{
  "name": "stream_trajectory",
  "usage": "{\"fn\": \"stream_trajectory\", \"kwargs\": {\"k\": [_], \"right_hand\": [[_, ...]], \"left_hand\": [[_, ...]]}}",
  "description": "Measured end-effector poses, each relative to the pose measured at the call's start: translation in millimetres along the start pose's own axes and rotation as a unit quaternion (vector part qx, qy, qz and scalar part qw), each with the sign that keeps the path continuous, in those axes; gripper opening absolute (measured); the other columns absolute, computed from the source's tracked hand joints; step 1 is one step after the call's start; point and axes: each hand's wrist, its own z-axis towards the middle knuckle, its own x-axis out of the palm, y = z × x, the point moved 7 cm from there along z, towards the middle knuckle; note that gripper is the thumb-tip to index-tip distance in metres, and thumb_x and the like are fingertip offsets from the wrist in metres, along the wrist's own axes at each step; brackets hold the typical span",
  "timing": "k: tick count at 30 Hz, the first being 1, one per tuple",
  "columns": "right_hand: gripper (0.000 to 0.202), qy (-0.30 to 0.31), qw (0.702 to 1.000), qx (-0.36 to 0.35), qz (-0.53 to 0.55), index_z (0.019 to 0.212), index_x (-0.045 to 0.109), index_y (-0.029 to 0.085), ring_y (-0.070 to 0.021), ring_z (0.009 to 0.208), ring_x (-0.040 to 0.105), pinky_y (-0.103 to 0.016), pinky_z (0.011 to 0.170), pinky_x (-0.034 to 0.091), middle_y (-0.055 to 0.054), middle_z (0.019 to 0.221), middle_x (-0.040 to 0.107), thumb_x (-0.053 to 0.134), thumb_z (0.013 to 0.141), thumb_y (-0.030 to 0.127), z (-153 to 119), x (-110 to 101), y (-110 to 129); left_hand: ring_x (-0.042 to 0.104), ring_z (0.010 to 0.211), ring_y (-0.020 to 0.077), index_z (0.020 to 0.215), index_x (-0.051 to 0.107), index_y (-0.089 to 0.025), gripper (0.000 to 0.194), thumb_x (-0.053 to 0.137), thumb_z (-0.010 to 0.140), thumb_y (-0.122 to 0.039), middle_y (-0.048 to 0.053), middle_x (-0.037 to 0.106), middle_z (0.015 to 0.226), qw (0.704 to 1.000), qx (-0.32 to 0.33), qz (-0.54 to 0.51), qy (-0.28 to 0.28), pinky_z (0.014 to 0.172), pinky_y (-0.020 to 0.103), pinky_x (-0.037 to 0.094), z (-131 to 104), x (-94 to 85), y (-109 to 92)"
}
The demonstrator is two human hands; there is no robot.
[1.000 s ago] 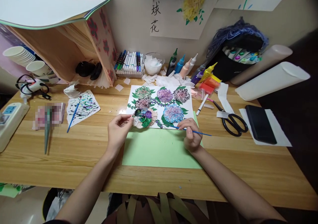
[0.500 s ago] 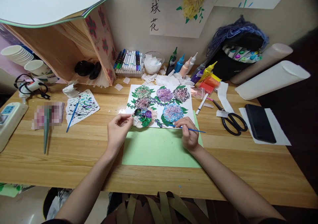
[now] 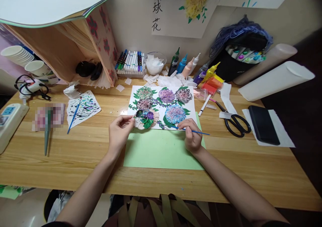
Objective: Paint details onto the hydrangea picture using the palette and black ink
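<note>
My left hand (image 3: 121,129) pinches the edge of a small round paint palette (image 3: 144,119), whose wells hold green, purple and dark paint. The palette is over the lower left of a white sheet (image 3: 161,90) covered with several textured flower balls and painted green leaves. Between the fingers of my right hand (image 3: 192,134) is a thin blue paintbrush (image 3: 201,132). Its tip points left, near the sheet's lower edge beside a purple-green sprig; whether it touches the paper I cannot tell. A blue-pink flower (image 3: 175,113) lies just above my right hand. Under the sheet is light green paper (image 3: 163,150).
Paint bottles (image 3: 182,64), a marker box (image 3: 130,64) and a bowl of paper scraps (image 3: 155,64) line the back. To the right lie black scissors (image 3: 236,124) and a black phone (image 3: 263,124). A second brush (image 3: 74,115) rests on paint-smeared tissue (image 3: 87,108) at left.
My right hand and the paintbrush have shifted very slightly to the right. My left hand and the palette stay in the same place.
</note>
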Motion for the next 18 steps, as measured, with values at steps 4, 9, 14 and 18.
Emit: {"fn": "stream_trajectory", "kwargs": {"k": [4,9,14,18], "right_hand": [[0.026,0.008,1.000,0.008,-0.005,0.075,0.055,0.022,-0.0193,0.071,0.055,-0.036,0.066,0.042,-0.003,0.071,0.059,0.033,0.090,0.022,0.0,1.1,-1.1],[0.026,-0.004,1.000,0.014,-0.005,0.074,0.055,0.022,-0.0192,0.069,0.055,-0.036,0.066,0.042,-0.003,0.070,0.059,0.034,0.089,0.022,-0.4,0.2,-2.3],[0.026,-0.013,1.000,0.006,0.005,0.074,0.055,0.022,-0.0189,0.069,0.054,-0.036,0.065,0.041,-0.002,0.069,0.058,0.034,0.089,0.020,-0.1,-1.2,-1.3],[0.027,-0.012,1.000,0.011,0.001,0.073,0.056,0.022,-0.0190,0.068,0.054,-0.036,0.065,0.042,-0.003,0.069,0.058,0.034,0.089,0.022,0.2,-1.3,-2.3]], "left_hand": [[0.059,0.064,0.0126,0.080,0.068,-0.013,0.027,0.073,0.062,-0.032,0.002,0.065,0.071,1.000,-0.003,0.001,-0.004,0.065,0.024,0.046,-0.6,0.0,-0.6],[0.059,0.065,0.0127,0.080,0.067,-0.013,0.027,0.073,0.062,-0.033,0.003,0.066,0.072,1.000,-0.001,0.002,-0.003,0.065,0.024,0.046,-0.1,0.4,-0.7],[0.059,0.065,0.0124,0.081,0.068,-0.013,0.027,0.073,0.063,-0.032,0.002,0.065,0.072,1.000,-0.001,0.003,-0.004,0.065,0.024,0.047,-0.8,-0.1,-0.8],[0.059,0.064,0.0124,0.080,0.068,-0.013,0.028,0.073,0.063,-0.033,0.003,0.065,0.071,1.000,-0.004,0.003,0.000,0.065,0.024,0.047,-0.8,0.5,-0.7]]}}
